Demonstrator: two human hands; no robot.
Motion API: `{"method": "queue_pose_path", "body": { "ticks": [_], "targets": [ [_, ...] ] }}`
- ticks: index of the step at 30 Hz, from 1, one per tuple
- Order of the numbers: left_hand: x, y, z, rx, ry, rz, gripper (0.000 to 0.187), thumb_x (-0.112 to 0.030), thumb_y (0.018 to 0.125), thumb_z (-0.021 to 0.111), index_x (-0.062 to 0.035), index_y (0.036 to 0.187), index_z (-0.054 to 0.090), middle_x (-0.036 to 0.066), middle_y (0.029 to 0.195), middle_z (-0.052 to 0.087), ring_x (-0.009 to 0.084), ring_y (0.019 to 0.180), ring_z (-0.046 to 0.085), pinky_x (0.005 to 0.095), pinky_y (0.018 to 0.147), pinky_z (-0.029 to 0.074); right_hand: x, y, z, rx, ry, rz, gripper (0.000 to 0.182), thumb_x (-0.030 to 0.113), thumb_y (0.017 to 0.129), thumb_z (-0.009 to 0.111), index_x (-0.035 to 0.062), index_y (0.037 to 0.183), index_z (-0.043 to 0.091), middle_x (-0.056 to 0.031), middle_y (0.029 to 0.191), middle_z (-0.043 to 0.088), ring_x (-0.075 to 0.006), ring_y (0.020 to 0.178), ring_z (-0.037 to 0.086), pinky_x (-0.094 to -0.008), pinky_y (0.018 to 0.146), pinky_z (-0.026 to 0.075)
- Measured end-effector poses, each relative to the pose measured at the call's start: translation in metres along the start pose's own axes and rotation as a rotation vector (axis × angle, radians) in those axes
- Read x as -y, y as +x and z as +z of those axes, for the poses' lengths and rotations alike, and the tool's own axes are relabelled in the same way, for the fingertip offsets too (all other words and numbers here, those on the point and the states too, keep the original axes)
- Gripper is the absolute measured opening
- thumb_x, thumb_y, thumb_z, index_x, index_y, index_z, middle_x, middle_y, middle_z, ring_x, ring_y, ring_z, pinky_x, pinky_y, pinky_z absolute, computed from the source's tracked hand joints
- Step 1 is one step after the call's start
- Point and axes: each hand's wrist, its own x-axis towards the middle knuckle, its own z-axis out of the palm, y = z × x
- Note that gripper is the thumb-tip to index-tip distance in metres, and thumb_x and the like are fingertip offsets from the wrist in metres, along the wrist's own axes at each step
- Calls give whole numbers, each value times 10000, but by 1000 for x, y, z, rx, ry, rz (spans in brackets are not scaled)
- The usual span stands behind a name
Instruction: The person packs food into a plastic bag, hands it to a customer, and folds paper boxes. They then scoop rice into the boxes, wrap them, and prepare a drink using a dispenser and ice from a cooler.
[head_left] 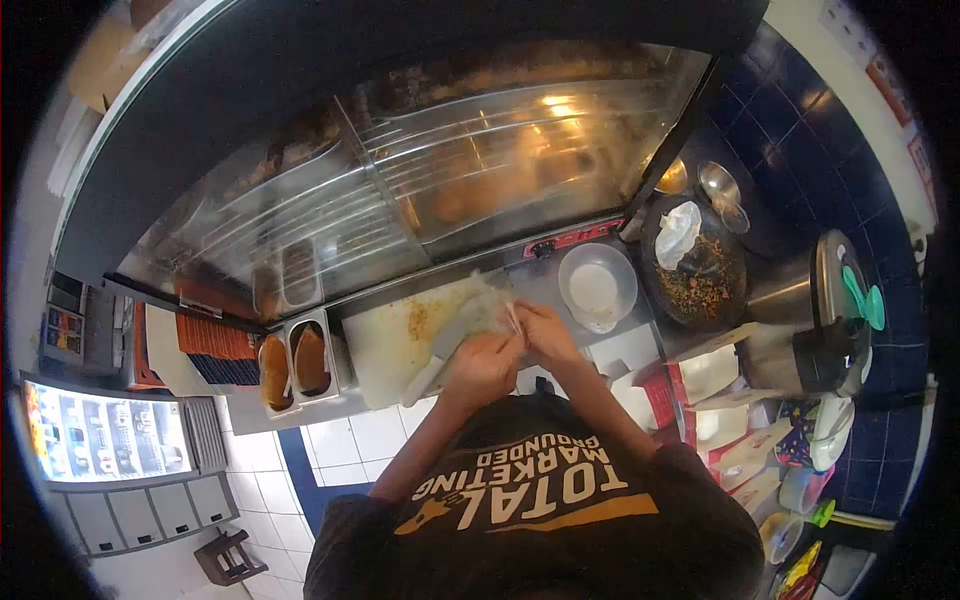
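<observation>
L hand (487, 365) and R hand (546, 333) close tog., fingers of both pinching thin crumpled see-through plastic (488, 304) above R part of white rectangular cutting bd (374, 348), grey-bladed knife (449, 341) w/ pale handle on bd nr L hand, round translucent white tub (624, 278) nr R hand

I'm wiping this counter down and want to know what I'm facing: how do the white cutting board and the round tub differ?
The cutting board is a flat slab; the round tub has raised walls.
The cutting board looks larger than the round tub.
The cutting board has orange-brown bits scattered on it; none show in the round tub.
Both are pale.
</observation>
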Motion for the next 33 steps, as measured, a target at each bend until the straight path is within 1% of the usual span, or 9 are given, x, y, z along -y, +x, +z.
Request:
{"method": "queue_pose_path", "body": {
  "ticks": [4,10,13,14,17,18,22,26,33],
  "targets": [
    [9,1,17,-155,-26,36,57,-52,849,607,-29,901,616,160,750,610,345,652,625,438,595,516,-3,-2,-6,-15,16,-126,385,279,977,638,-58,1163,635,-114,1036,687,-199,967,671,-303,867,531],
    [-2,4,28,-143,-139,-37,49,-63,882,605,-15,883,608,163,738,611,350,671,634,437,610,521,18,10,-13,171,399,3,600,516,1016,493,-18,1283,549,-155,1145,633,-301,1119,604,-423,1019,461],
    [-6,4,30,-226,-211,-20,44,-56,869,598,-21,894,607,156,747,612,351,676,633,445,627,520,25,9,-20,287,419,48,678,610,1013,401,37,1365,488,-147,1179,580,-297,1153,543,-442,1047,429],
    [-7,2,32,-200,-205,-23,50,-56,857,601,-23,896,601,155,759,616,353,691,637,446,636,521,23,13,-23,416,427,16,622,574,1033,375,76,1390,486,-148,1227,603,-312,1171,548,-457,1034,433],
    [-6,-4,36,-121,-175,-43,93,-65,822,612,-33,906,587,149,805,628,355,742,650,452,664,523,20,12,-8,194,188,-62,637,600,1020,389,107,1416,471,-159,1288,566,-315,1203,526,-467,1026,429],
    [-5,-6,37,-96,-149,-56,114,-75,810,618,-39,914,585,144,827,634,354,764,655,455,675,523,22,12,-5,100,212,102,676,613,1009,413,92,1439,438,-155,1357,511,-307,1234,496,-454,1055,410],
    [-6,-13,22,45,-73,-85,158,-108,788,634,-68,930,578,123,871,639,352,828,664,472,712,519,23,7,-3,283,96,195,786,637,984,453,13,1457,377,-160,1401,486,-316,1263,484,-433,1079,399],
    [-1,-22,20,80,-84,-79,191,-128,772,641,-83,950,587,107,865,629,341,825,663,475,724,517,16,11,2,289,-135,114,913,719,936,458,-4,1483,340,-164,1441,424,-347,1281,455,-481,1056,405],
    [-8,-42,15,-40,-42,-36,231,-150,736,661,-78,940,581,100,828,610,328,785,660,456,721,531,0,40,20,290,-37,291,830,678,951,475,47,1478,360,-129,1501,376,-344,1333,421,-487,1060,399]
  ]
}}
